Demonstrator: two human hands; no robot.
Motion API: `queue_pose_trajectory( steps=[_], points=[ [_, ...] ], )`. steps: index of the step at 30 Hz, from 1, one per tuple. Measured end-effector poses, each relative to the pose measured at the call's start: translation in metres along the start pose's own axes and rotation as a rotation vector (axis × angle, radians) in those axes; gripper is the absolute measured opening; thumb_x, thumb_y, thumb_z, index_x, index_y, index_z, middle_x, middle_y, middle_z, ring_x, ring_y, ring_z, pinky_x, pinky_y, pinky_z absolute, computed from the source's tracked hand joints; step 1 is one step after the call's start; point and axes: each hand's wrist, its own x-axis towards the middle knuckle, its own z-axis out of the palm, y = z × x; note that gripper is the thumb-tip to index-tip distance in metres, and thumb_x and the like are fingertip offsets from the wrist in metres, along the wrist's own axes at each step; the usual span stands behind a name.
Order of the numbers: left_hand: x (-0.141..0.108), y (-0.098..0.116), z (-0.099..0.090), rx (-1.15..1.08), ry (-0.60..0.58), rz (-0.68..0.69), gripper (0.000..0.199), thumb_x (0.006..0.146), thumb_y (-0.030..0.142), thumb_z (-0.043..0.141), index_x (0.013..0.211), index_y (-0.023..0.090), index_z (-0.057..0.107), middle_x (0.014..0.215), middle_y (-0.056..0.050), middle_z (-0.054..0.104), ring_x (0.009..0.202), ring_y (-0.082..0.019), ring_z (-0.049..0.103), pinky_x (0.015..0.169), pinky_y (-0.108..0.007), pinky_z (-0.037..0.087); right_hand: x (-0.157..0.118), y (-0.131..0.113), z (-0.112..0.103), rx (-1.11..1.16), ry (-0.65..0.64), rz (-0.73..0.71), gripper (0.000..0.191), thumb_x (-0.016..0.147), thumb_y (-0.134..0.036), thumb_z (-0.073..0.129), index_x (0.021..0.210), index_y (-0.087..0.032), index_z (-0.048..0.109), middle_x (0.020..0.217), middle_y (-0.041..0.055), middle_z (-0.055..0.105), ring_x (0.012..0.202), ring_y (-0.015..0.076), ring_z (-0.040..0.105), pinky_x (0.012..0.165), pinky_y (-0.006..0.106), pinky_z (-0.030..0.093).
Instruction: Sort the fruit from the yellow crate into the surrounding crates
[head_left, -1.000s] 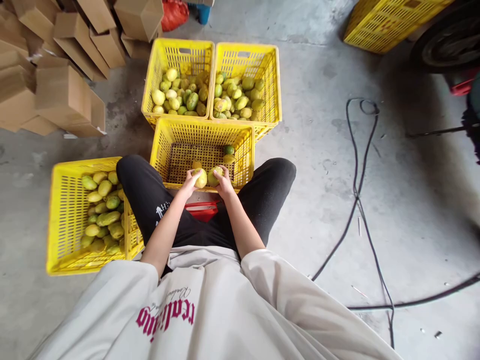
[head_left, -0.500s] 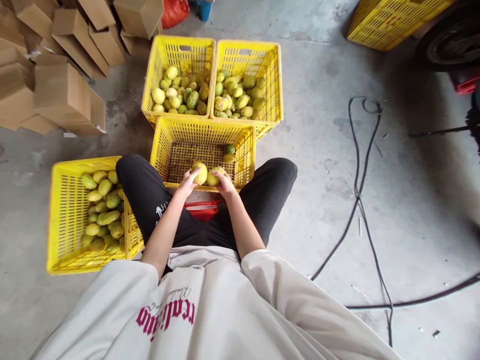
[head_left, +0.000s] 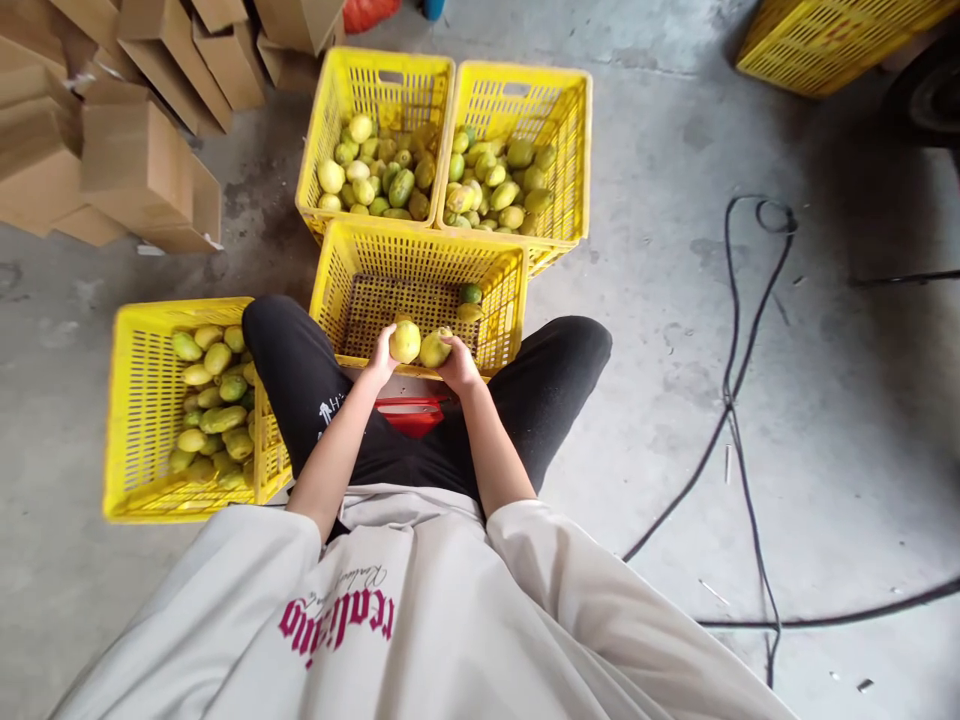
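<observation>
My left hand is closed round a rounded yellow fruit. Just beside it, my right hand grips another yellow-green fruit. Both fruits are above the near side of a yellow plastic crate between my knees, with a small gap between them. Inside that crate, a green fruit and a yellow fruit lie at the right. Part of another fruit shows behind the one in my left hand. The exact kind of fruit is hard to tell.
Two yellow crates of fruit, the left one and the right one, stand beyond. Another filled crate is by my left leg. Cardboard boxes lie at the far left; a black cable loops across the floor at right.
Both hands still hold their fruits, which now show at a slightly different angle. The whole view has shifted, so the far crates and cable appear further right.
</observation>
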Motion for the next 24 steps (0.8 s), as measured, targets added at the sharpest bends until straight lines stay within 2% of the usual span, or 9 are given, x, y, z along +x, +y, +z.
queue_pose_trajectory(
  steps=[2, 4, 6, 8, 13, 18, 21, 24],
  points=[
    [0.0, 0.006, 0.0, -0.056, 0.045, -0.019, 0.026, 0.119, 0.039, 0.073, 0.137, 0.022, 0.079, 0.13, -0.014, 0.089, 0.142, -0.037, 0.087, 0.109, -0.043, 0.078, -0.003, -0.003, 0.001, 0.012, -0.035, -0.008, 0.041, 0.078, -0.039, 0.091, 0.106, -0.033, 0.062, 0.116, 0.0048, 0.085, 0.141, 0.0393, 0.082, 0.106, 0.054, 0.08],
    [-0.004, 0.012, 0.001, -0.118, 0.058, -0.029, 0.029, 0.122, 0.037, 0.067, 0.143, 0.021, 0.079, 0.137, -0.015, 0.09, 0.146, -0.035, 0.086, 0.113, -0.045, 0.078, -0.004, -0.005, 0.001, -0.014, -0.075, -0.044, 0.044, 0.075, -0.037, 0.094, 0.106, -0.034, 0.064, 0.12, 0.0064, 0.087, 0.144, 0.0414, 0.082, 0.106, 0.057, 0.081],
    [-0.009, 0.014, 0.003, -0.149, 0.032, -0.015, 0.033, 0.119, 0.04, 0.076, 0.147, 0.024, 0.079, 0.145, -0.014, 0.089, 0.149, -0.035, 0.085, 0.117, -0.048, 0.077, -0.005, -0.005, -0.002, -0.046, -0.112, -0.07, 0.047, 0.074, -0.039, 0.1, 0.108, -0.034, 0.068, 0.12, 0.007, 0.088, 0.144, 0.0423, 0.083, 0.105, 0.058, 0.082],
    [-0.014, 0.014, 0.005, -0.125, -0.008, 0.007, 0.037, 0.11, 0.041, 0.091, 0.142, 0.024, 0.08, 0.148, -0.013, 0.089, 0.152, -0.036, 0.083, 0.122, -0.049, 0.075, -0.003, -0.003, -0.005, -0.056, -0.135, -0.085, 0.051, 0.074, -0.045, 0.105, 0.112, -0.034, 0.072, 0.121, 0.0057, 0.088, 0.141, 0.0409, 0.085, 0.105, 0.058, 0.083],
    [-0.019, 0.01, 0.005, -0.014, -0.091, 0.017, 0.036, 0.093, 0.024, 0.105, 0.118, 0.022, 0.079, 0.133, -0.014, 0.091, 0.155, -0.037, 0.081, 0.129, -0.045, 0.068, 0.004, 0.006, -0.014, -0.076, -0.123, -0.117, 0.063, 0.072, -0.05, 0.113, 0.118, -0.035, 0.074, 0.118, -0.0001, 0.084, 0.129, 0.0337, 0.085, 0.104, 0.053, 0.083],
    [-0.022, 0.01, 0.005, 0.003, -0.048, 0.01, 0.065, 0.08, 0.016, 0.116, 0.129, 0.025, 0.074, 0.136, -0.01, 0.09, 0.149, -0.035, 0.084, 0.126, -0.044, 0.069, 0.008, 0.012, -0.014, -0.151, -0.051, -0.14, 0.061, 0.068, -0.048, 0.116, 0.105, -0.033, 0.07, 0.109, 0.0007, 0.081, 0.117, 0.0319, 0.083, 0.097, 0.047, 0.081],
    [-0.026, 0.01, 0.009, 0.01, 0.002, -0.032, 0.064, 0.088, 0.012, 0.109, 0.138, 0.026, 0.072, 0.136, -0.008, 0.09, 0.139, -0.031, 0.088, 0.119, -0.042, 0.073, 0.006, 0.011, -0.012, -0.146, -0.005, -0.106, 0.058, 0.071, -0.045, 0.115, 0.106, -0.033, 0.07, 0.109, 0.0004, 0.082, 0.117, 0.0314, 0.084, 0.099, 0.048, 0.081],
    [-0.028, 0.014, 0.015, -0.054, 0.032, -0.079, 0.031, 0.109, 0.019, 0.089, 0.137, 0.024, 0.076, 0.129, -0.008, 0.091, 0.136, -0.03, 0.089, 0.117, -0.04, 0.075, 0.001, 0.005, -0.007, -0.079, 0.002, -0.04, 0.049, 0.08, -0.042, 0.11, 0.11, -0.033, 0.072, 0.113, 0.0005, 0.083, 0.126, 0.0311, 0.084, 0.108, 0.048, 0.08]
  ],
)
